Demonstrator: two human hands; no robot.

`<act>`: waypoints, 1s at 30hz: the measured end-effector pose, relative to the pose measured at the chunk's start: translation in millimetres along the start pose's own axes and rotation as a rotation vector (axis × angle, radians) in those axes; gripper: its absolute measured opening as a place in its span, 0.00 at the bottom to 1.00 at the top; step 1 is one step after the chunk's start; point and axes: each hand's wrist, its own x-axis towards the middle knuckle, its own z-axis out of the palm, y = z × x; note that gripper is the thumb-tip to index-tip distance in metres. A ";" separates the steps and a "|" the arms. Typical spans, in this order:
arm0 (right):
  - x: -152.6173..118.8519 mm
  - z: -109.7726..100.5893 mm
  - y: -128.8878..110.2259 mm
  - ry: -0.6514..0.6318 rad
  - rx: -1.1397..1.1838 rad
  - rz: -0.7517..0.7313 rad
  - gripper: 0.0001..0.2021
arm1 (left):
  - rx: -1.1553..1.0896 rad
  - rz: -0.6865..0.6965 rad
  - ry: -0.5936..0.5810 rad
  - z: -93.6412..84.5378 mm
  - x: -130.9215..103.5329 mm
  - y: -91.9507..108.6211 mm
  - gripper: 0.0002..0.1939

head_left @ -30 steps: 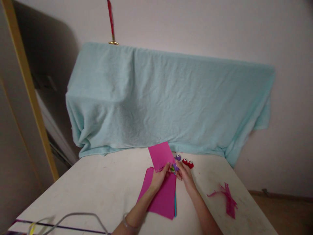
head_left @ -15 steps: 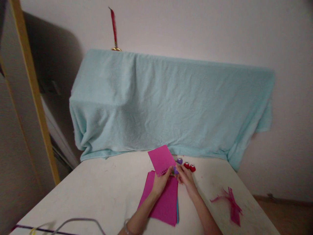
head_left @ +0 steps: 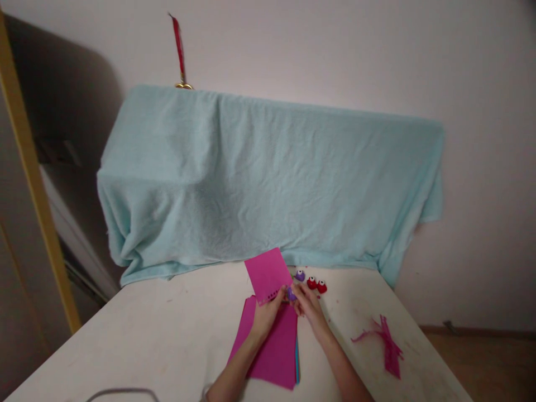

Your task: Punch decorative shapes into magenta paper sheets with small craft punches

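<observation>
A small pink sheet of paper (head_left: 267, 273) is in my left hand (head_left: 268, 312), raised above the table, with a row of punched holes along its lower edge. My right hand (head_left: 309, 306) is closed around a small purple craft punch (head_left: 292, 293) at the sheet's lower right corner. Fingers partly cover the punch, so how far the paper sits in it is hidden. Beneath my hands and forearms lies a stack of coloured paper (head_left: 274, 357), magenta on top, with a blue edge showing at the right.
Beyond my right hand stand another purple punch (head_left: 300, 275) and two red punches (head_left: 316, 283). Pink paper scraps (head_left: 390, 347) lie on the right of the white table (head_left: 146, 335). A light blue cloth (head_left: 285, 178) drapes over something along the back. A grey cable (head_left: 121, 389) curves at the front left.
The whole view has shifted, so the table and its contents appear farther left. My hands keep nearly the same hold on the paper and the purple punch.
</observation>
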 end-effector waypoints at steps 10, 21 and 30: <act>-1.0 1.0 -0.4 0.038 -0.007 -0.068 0.24 | 0.103 -0.014 -0.101 1.5 -0.1 -2.5 0.25; 3.9 -1.4 8.9 0.044 0.000 -0.101 0.20 | 0.149 -0.022 -0.170 -0.6 -1.2 3.1 0.24; 3.5 -1.6 6.7 0.019 0.020 -0.078 0.20 | 0.036 -0.046 -0.309 0.8 -1.0 -11.6 0.24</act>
